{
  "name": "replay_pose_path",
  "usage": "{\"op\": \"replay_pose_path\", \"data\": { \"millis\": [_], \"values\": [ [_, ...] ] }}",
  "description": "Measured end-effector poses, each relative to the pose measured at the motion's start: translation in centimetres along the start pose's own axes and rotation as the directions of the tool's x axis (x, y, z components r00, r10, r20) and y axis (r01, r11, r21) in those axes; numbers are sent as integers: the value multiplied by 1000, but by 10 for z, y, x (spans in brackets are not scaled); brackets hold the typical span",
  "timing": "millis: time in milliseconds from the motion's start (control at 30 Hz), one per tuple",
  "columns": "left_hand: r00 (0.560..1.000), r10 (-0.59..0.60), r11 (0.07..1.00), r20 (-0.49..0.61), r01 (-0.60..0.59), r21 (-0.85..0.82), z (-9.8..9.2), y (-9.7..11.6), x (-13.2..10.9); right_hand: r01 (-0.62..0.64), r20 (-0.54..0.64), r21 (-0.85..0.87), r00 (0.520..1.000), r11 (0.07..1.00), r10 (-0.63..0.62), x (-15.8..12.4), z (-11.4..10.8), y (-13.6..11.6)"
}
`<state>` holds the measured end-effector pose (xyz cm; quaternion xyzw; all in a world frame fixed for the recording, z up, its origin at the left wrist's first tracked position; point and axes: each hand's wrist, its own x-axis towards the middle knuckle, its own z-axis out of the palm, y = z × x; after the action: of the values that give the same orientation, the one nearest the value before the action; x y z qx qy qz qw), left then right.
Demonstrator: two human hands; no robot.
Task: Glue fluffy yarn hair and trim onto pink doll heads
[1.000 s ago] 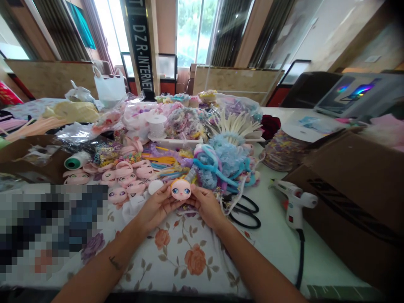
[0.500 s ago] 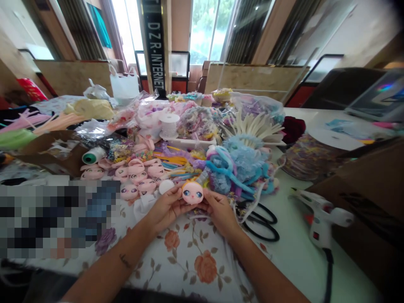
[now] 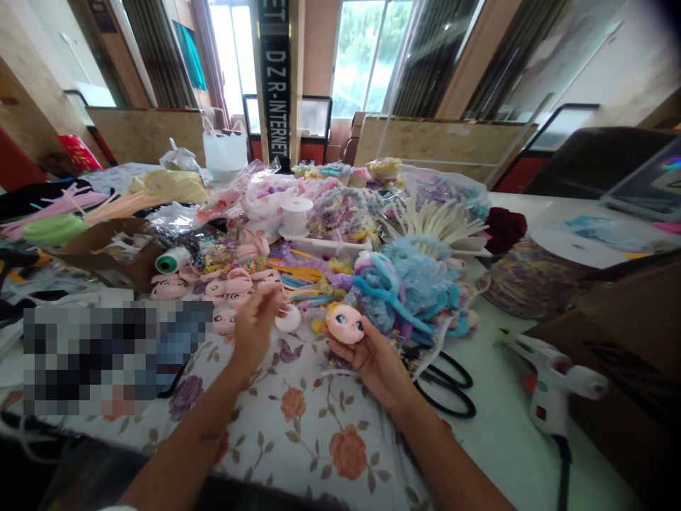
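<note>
My right hand (image 3: 377,358) has its fingers and thumb around a small pink doll face (image 3: 345,325) with big blue eyes, turned a little to the right. A yellow-orange edge shows along its left side. Apart from it, my left hand (image 3: 255,328) is raised over the flowered cloth with fingers stretched out and nothing visible in them. Just right of those fingers lies a white round piece (image 3: 288,319). Several more pink doll faces (image 3: 226,319) with ear-like tops lie behind and to the left of my left hand, partly covered by it.
Blue fluffy yarn and pipe cleaners (image 3: 409,270) are heaped behind my right hand. Black-handled scissors (image 3: 450,383) and a white glue gun (image 3: 553,376) lie to the right, beside a cardboard box (image 3: 628,341). A white spool (image 3: 296,216) and thread cone (image 3: 171,260) stand farther back.
My left hand has let go of the doll face and moved left and up. My right hand now holds the face alone, shifted slightly right and tilted.
</note>
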<state>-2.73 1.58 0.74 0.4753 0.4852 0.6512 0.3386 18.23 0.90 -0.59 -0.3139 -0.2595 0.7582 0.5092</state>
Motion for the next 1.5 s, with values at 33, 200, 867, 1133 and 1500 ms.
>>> {"op": "replay_pose_path", "data": {
  "millis": [33, 200, 867, 1133, 1500],
  "values": [
    [996, 21, 999, -87, -17, 50, -12, 3, 8, -24, -13, 28, 1000, 999, 25, 0, 0, -3],
    [995, 58, 890, -84, -13, 455, -74, -1, 29, -51, -39, 106, 998, 993, 56, 1, -2, -8],
    [888, 120, 298, 443, -458, 837, -76, -45, 42, -34, -80, 123, 996, 992, 44, 6, -4, -1],
    [860, 170, 237, 481, -509, 827, -75, -47, 42, -27, -2, 174, 1000, 984, 28, 8, -7, -1],
    [877, 85, 239, 473, -479, 845, -71, -42, 44, 19, -35, 174, 999, 985, -13, 9, -5, 0]
  ]
}}
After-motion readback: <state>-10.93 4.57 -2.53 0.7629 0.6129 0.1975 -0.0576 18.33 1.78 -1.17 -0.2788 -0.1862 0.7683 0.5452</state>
